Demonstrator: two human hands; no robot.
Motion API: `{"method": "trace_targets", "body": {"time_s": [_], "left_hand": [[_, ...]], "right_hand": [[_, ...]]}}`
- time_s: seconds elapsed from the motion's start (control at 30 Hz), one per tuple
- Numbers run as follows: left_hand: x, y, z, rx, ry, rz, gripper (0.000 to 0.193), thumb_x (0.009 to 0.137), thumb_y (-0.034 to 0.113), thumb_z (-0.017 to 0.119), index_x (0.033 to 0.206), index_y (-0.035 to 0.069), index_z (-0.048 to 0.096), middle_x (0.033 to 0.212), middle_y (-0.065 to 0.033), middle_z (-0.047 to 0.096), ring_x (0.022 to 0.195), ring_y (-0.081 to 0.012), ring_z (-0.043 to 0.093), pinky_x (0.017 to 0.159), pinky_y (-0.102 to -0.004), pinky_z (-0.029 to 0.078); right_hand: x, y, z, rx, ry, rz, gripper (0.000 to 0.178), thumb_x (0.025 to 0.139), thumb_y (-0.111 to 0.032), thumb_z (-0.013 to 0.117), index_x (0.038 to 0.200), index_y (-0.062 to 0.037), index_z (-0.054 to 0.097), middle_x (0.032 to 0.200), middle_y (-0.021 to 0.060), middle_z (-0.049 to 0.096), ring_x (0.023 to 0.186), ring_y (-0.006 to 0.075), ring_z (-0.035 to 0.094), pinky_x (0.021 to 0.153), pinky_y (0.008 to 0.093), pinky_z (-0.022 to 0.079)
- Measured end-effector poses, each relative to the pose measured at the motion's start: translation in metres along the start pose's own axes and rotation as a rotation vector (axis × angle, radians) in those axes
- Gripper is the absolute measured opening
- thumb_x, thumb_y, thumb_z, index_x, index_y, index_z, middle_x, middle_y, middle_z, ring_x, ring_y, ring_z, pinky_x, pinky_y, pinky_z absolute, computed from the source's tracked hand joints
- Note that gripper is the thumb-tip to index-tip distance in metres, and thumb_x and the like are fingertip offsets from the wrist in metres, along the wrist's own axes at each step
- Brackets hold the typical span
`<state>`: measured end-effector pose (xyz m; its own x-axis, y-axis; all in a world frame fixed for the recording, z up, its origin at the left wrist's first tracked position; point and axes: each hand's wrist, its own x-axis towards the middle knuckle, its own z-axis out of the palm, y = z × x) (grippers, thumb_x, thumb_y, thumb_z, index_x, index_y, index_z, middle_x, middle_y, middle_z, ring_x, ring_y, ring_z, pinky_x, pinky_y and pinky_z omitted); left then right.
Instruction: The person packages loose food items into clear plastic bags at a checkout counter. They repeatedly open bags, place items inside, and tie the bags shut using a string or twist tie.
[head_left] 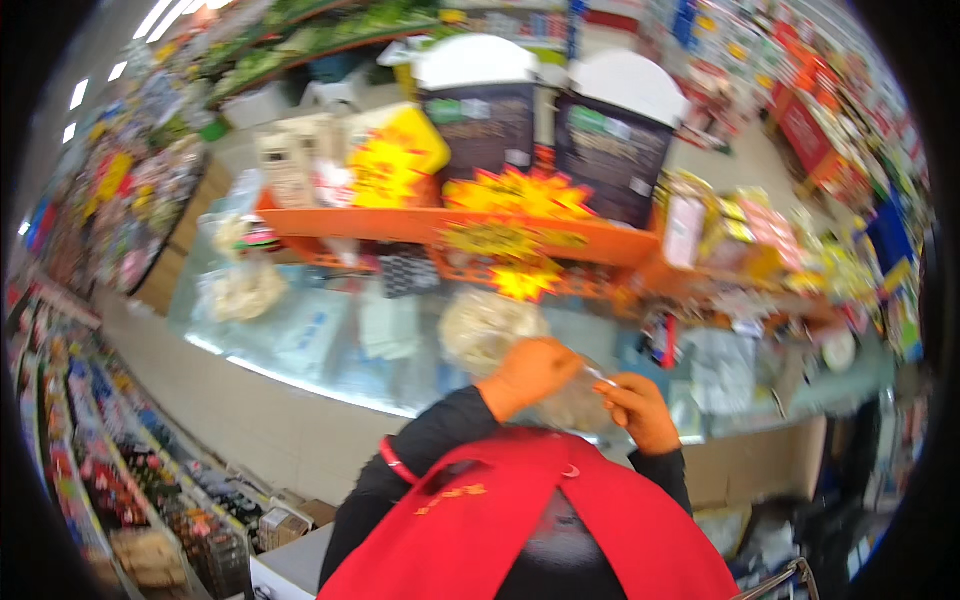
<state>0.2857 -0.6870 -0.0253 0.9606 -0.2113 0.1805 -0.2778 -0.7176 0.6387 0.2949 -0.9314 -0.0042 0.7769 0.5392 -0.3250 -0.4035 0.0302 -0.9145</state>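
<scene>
Bag [243, 292] of pale contents lies on the glass counter [345, 375], before the left end of the orange rack [350, 222]. Next, a checked item [407, 275] sits close against the rack's front. Two dark packs [615, 158] stand upright above the rack. A second, rounder sack [485, 325] lies before the rack's middle. The left hand [532, 370], in front of the rack and right of its middle, has its fingers curled around one end of a thin, pale strip [598, 376]. The right hand [638, 408], before the rack's right end, pinches the strip's other end between thumb and fingers. What the strip is, blur hides. Right of the rack lies a whitish sheet [723, 370].
</scene>
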Motion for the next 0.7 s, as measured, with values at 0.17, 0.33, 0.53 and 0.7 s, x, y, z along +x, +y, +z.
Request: {"method": "trace_targets", "body": {"time_s": [0.17,0.33,0.53,0.7], "left_hand": [[0.021,0.003,0.031,0.207,0.255,-0.003,0.026,0.089,0.027,0.070,0.109,0.010,0.076,0.079,-0.0124,0.068,0.074,-0.0327,0.066,0.065,-0.0441,0.052],[0.029,0.002,0.042,-0.045,0.341,-0.234,0.028,0.095,0.030,0.068,0.111,0.009,0.077,0.073,-0.0127,0.063,0.068,-0.0253,0.064,0.060,-0.0387,0.049],[0.017,-0.008,0.044,-1.070,0.082,-0.652,0.038,0.103,0.033,0.060,0.115,0.000,0.074,0.089,-0.0106,0.072,0.076,-0.0159,0.067,0.069,-0.0330,0.051],[0.007,0.017,0.040,-1.138,0.013,-0.326,0.052,0.103,0.040,0.060,0.138,0.000,0.061,0.129,-0.0143,0.065,0.113,-0.0222,0.065,0.105,-0.0347,0.045]], "right_hand": [[-0.019,-0.007,0.009,-0.026,-0.227,0.283,0.034,0.103,-0.018,0.051,0.130,-0.0051,0.067,0.081,0.0023,0.064,0.054,0.0076,0.053,0.053,0.0217,0.040],[-0.029,0.050,-0.016,-0.498,-0.275,-0.258,0.024,0.098,-0.008,0.049,0.113,-0.0063,0.068,0.084,0.0071,0.063,0.063,0.0212,0.059,0.059,0.0287,0.048],[-0.051,0.019,-0.032,-1.247,-0.359,-0.461,0.017,0.084,0.004,0.057,0.096,-0.0051,0.065,0.095,0.0114,0.063,0.088,0.0341,0.065,0.077,0.0380,0.052],[-0.042,0.029,-0.037,-0.355,-0.443,-0.231,0.050,0.092,0.005,0.054,0.140,-0.0107,0.055,0.133,0.0097,0.062,0.115,0.0199,0.062,0.092,0.0323,0.050]]}}
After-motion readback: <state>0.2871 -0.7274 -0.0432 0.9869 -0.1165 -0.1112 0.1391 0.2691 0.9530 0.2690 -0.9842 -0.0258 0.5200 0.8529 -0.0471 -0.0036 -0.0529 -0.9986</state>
